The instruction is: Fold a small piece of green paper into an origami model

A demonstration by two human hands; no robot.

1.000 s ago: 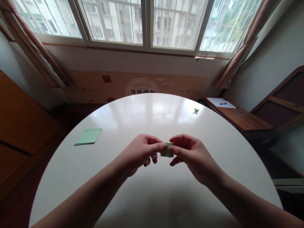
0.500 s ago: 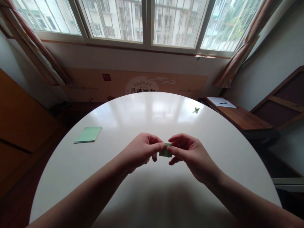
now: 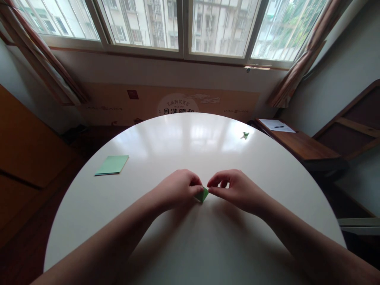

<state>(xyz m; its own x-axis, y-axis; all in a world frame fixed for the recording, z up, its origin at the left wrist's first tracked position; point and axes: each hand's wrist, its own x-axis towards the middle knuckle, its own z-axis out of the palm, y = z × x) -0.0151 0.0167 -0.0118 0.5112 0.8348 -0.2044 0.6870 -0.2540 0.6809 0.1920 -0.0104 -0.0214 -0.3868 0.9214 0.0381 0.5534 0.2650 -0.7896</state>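
Evidently part-folded: green paper (image 3: pixel 203 196) between the hands, mid-table.
The left hand (image 3: pixel 181 189) pinches it; the right hand (image 3: pixel 239 190) is at its right corner, thumb and finger close together, clamping not verifiable. Some folding appears done; further shaping seemingly remains. A small folded green figure (image 3: pixel 246 134) sits far right; a paper stack (image 3: pixel 112 164) lies flat at left.
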